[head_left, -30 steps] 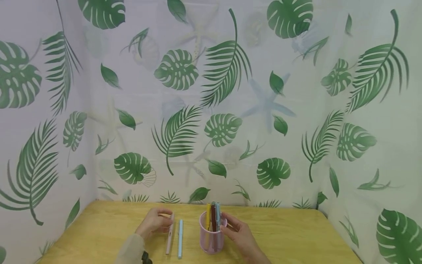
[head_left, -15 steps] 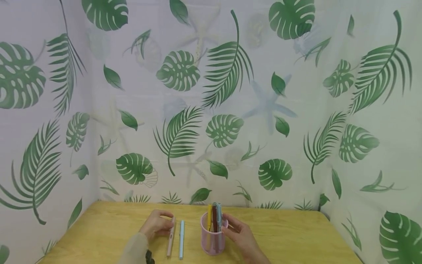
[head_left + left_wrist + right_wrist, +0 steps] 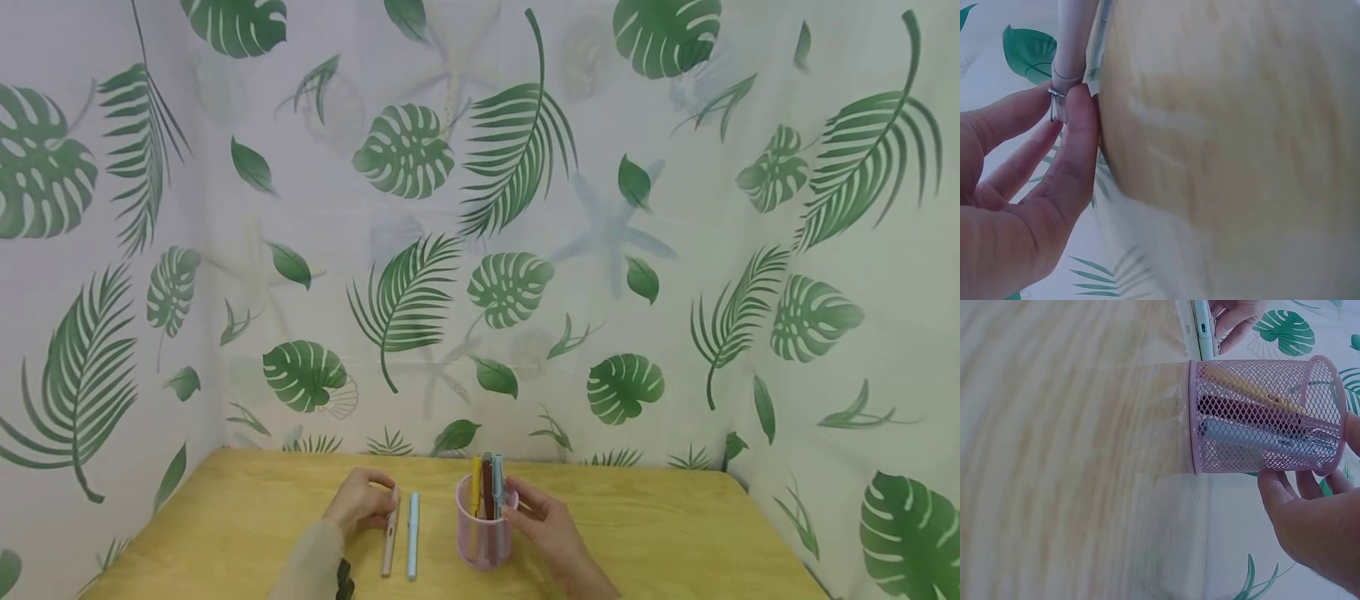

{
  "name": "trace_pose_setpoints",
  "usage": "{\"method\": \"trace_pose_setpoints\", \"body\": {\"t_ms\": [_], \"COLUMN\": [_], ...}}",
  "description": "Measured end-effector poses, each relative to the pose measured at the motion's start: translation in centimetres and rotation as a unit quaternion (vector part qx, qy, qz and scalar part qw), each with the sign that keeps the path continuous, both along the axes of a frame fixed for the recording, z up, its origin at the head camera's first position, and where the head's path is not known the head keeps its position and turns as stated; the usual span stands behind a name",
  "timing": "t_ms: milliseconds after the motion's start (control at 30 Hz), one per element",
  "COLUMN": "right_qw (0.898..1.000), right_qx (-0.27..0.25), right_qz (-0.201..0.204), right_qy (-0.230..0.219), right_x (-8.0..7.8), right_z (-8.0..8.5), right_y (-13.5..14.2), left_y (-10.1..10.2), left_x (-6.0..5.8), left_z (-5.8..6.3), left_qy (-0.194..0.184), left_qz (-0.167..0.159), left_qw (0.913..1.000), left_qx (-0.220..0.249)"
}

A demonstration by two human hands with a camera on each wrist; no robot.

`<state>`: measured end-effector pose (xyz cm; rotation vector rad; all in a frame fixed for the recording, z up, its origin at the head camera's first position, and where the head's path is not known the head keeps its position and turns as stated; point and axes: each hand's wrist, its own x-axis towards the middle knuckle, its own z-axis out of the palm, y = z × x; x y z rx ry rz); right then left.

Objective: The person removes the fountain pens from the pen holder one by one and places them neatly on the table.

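My left hand (image 3: 360, 502) pinches a pale pink pen (image 3: 388, 546) near its far end. In the left wrist view, the thumb and fingers (image 3: 1075, 144) close on the end with a metal clip. A light blue pen (image 3: 412, 542) lies just right of it, about parallel. My right hand (image 3: 551, 533) holds a pink mesh pen holder (image 3: 483, 550) by its right side and rim. Upright in the holder stand a yellow pen (image 3: 476, 483), a dark brown pen (image 3: 488, 490) and a light blue-grey pen (image 3: 498, 485).
The wooden table (image 3: 660, 542) carries all of these. A white cloth (image 3: 525, 192) printed with green leaves hangs behind it and along both sides. A dark band (image 3: 344, 579) shows at the left wrist.
The left hand and the pink pen have shifted very slightly toward the light blue pen. The right hand and the pen holder look the same; the head view has tilted a little.
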<state>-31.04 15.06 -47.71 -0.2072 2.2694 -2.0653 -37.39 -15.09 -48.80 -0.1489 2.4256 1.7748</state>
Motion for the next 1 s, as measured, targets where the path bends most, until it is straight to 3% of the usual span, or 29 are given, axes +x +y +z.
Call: {"method": "trace_pose_setpoints", "body": {"t_ms": [267,1000], "right_qw": [1.000,1.000], "right_qx": [0.001,0.000], "right_qz": [-0.011,-0.008], "right_qy": [-0.003,0.000], "right_x": [-0.05,-0.04], "right_z": [0.46,0.08], "right_y": [-0.10,-0.12], "left_y": [0.27,0.40], "left_x": [-0.38,0.17], "left_z": [0.31,0.19], "left_qy": [0.002,0.008], "left_qz": [0.001,0.015], "left_qw": [1.0000,0.9996], "left_qx": [0.001,-0.022]}}
